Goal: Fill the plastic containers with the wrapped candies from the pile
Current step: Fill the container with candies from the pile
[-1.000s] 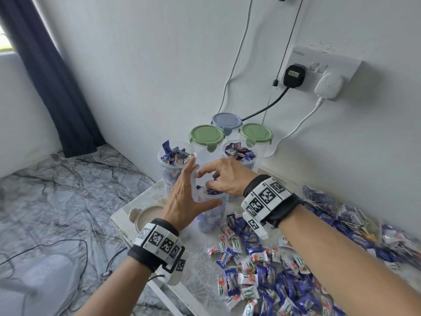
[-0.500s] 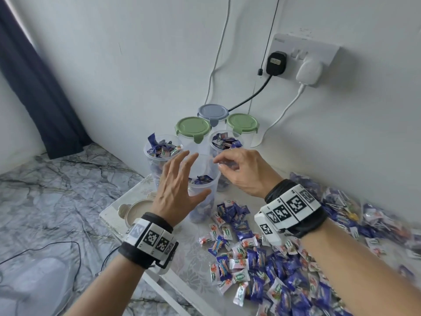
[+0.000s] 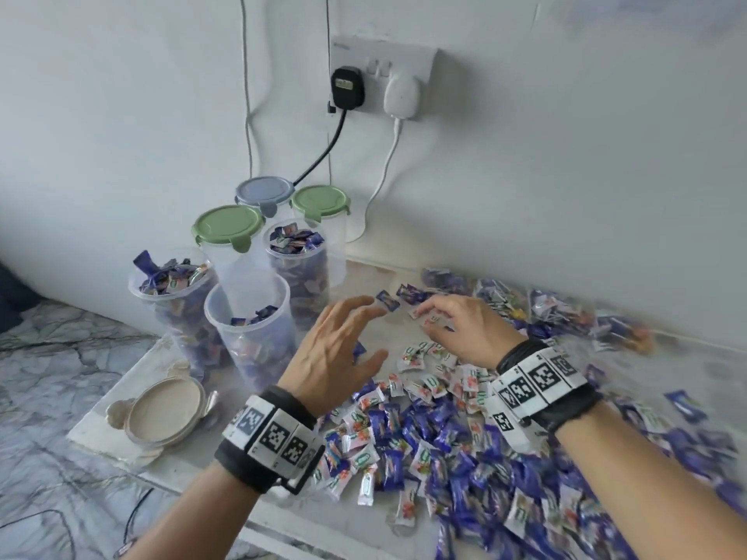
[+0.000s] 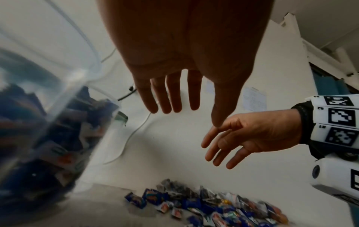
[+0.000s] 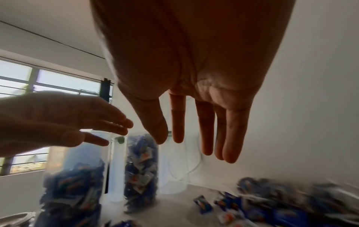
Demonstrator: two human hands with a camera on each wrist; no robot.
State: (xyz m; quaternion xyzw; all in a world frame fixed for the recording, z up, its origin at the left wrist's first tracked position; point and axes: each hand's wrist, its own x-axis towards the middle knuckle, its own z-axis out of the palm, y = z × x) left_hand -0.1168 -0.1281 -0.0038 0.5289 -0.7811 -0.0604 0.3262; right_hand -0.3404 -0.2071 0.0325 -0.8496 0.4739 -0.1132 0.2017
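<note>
Nearest, the pile [image 3: 465,430] of candies covers the table [image 3: 101,422]. Above it the left hand [image 3: 335,349] and right hand [image 3: 465,333] hover with fingers spread and relaxed, holding nothing. Scooping with both palms cupped together would likely work best, carrying low so wrappers don't spill. Beyond stands the half-full container [image 3: 250,329], open, between two brimming ones; lidded ones sit behind.

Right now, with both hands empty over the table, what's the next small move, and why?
Probably lower both hands onto the candies and scoop a handful. The left hand and right hand are open and hold nothing, hovering above the pile, and the front container is lidless and only part full, so it can take more.
</note>
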